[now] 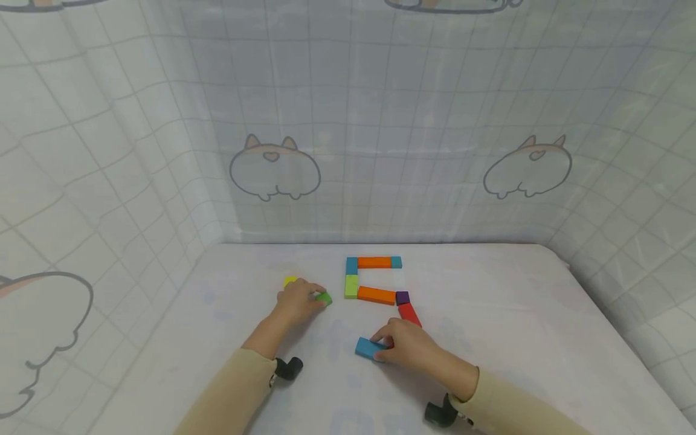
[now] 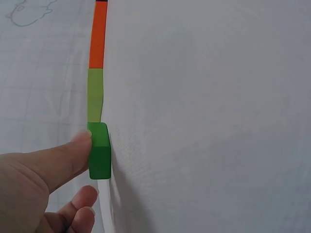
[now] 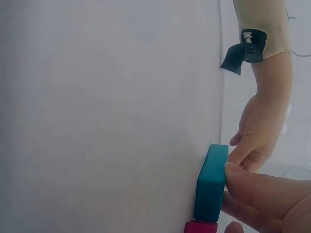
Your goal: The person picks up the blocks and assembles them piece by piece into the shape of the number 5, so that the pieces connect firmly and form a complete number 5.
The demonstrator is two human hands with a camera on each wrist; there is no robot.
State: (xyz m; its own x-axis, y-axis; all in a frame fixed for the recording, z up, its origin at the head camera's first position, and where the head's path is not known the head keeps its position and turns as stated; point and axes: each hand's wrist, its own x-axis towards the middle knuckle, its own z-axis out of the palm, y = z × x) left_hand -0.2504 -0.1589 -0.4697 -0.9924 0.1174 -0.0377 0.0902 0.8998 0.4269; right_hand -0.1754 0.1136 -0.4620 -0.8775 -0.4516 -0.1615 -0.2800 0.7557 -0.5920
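Between thumb and fingers my left hand (image 1: 298, 303) pinches a small green block (image 1: 324, 298), seen close up as a green block (image 2: 100, 151) in the left wrist view. A yellow block (image 1: 290, 280) shows partly behind that hand. My right hand (image 1: 408, 344) pinches a longer blue block (image 1: 370, 348), which is the teal-looking block (image 3: 212, 187) in the right wrist view. A magenta block (image 3: 201, 227) lies at the near end of the blue one there, mostly out of frame. Just beyond the right hand lies a red block (image 1: 409, 315), its lower end close to the knuckles.
Farther back on the white table (image 1: 489, 314) blocks form an outline: a blue block (image 1: 351, 266), an upper orange block (image 1: 374, 262), a small blue block (image 1: 396, 262), a light green block (image 1: 351, 287), a lower orange block (image 1: 376, 295) and a purple block (image 1: 402, 298). Patterned cloth (image 1: 402, 133) surrounds the table.
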